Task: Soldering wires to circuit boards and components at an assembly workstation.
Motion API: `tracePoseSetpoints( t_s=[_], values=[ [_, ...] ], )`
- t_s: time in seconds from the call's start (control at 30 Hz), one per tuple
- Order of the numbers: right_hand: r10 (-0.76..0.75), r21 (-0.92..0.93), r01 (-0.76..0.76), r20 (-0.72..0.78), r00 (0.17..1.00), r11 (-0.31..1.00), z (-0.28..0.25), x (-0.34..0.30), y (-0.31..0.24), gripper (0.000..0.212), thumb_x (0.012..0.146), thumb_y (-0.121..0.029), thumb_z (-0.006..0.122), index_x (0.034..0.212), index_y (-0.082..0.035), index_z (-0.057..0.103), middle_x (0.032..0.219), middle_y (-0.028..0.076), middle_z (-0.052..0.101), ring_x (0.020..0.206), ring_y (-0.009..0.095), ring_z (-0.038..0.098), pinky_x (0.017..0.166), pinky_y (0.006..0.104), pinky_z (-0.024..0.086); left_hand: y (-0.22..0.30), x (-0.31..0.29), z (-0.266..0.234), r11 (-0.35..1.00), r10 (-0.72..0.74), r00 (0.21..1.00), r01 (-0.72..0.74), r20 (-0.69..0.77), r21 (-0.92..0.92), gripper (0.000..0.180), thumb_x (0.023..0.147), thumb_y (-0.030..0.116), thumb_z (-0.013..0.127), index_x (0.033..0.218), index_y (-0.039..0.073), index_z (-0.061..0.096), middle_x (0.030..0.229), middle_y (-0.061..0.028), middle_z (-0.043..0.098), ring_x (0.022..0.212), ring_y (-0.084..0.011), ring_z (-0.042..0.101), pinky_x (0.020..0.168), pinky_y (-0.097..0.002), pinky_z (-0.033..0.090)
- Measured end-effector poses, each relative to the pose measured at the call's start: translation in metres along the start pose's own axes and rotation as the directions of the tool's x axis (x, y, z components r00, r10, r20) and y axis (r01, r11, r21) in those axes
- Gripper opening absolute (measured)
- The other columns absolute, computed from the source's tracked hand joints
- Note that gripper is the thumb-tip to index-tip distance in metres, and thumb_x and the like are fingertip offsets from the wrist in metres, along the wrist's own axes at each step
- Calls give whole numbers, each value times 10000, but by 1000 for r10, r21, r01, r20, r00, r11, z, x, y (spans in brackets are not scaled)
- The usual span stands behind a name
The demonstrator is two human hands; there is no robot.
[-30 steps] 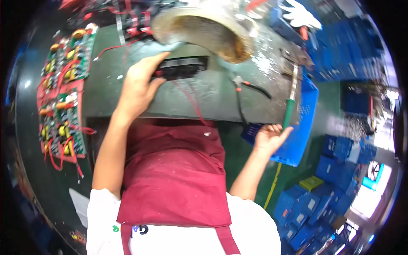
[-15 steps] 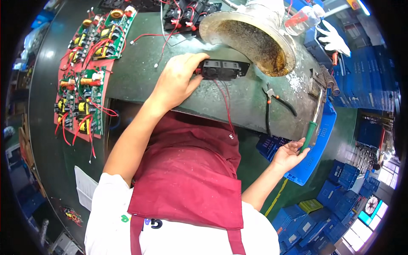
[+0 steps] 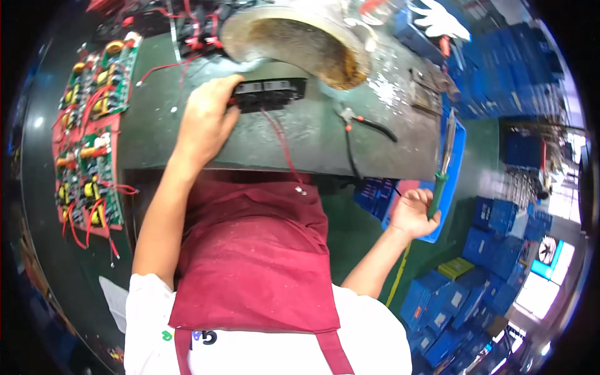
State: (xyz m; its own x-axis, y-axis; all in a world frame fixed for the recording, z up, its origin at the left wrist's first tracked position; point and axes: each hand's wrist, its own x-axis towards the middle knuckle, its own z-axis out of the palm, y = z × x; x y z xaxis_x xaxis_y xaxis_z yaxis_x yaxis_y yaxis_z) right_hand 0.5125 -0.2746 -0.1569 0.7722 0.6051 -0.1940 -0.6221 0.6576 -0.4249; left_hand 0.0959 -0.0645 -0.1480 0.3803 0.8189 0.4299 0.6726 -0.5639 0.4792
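Over the dark green bench, my left hand [image 3: 208,115] pinches one end of a black wired module [image 3: 270,94] between thumb and fingers. Two squarish bodies sit side by side on that module, and its thin red and dark wires hang past the bench edge onto my apron. Beyond the bench's right front corner, my right hand [image 3: 412,214] has its fingers and thumb around the lower end of a green-handled soldering iron [image 3: 440,184], its metal shaft pointing away from me. Pliers with black handles [image 3: 351,119] lie jaws-up on the bench between my hands.
Green circuit boards [image 3: 94,175] with red wires lie on pink sheets at left. A large stained metal hood [image 3: 300,37] curves over the bench's back. A metal stand [image 3: 425,92] sits at right, near a blue crate [image 3: 459,150]. A white glove [image 3: 439,20] lies farther back.
The view has shifted, so the bench appears farther left and higher. My right fingers have curled more around the soldering iron, which has come away from the stand. The module stays in my left hand.
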Motion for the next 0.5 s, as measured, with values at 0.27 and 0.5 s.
tracePoseSetpoints(
  t_s=[0.27,0.5],
  values=[
    [240,48,-269,324,915,962,5,-4,-8,459,943,-421,613,1095,13,624,961,92,629,849,227,619,774,389,510,11,-7,-14,996,-27,998,23,-58,-81,678,816,-16,731,1465,55,547,1331,-187,620,1214,-401,607,1046,-459,483],
    [85,-240,-41,179,980,970,31,-29,1,440,964,-353,641,1191,23,650,1007,102,664,860,217,613,795,388,500,-24,-3,-31,987,-115,894,151,-433,50,324,948,119,718,1261,40,692,1198,-151,718,1153,-351,652,1006,-427,508]
  ],
)
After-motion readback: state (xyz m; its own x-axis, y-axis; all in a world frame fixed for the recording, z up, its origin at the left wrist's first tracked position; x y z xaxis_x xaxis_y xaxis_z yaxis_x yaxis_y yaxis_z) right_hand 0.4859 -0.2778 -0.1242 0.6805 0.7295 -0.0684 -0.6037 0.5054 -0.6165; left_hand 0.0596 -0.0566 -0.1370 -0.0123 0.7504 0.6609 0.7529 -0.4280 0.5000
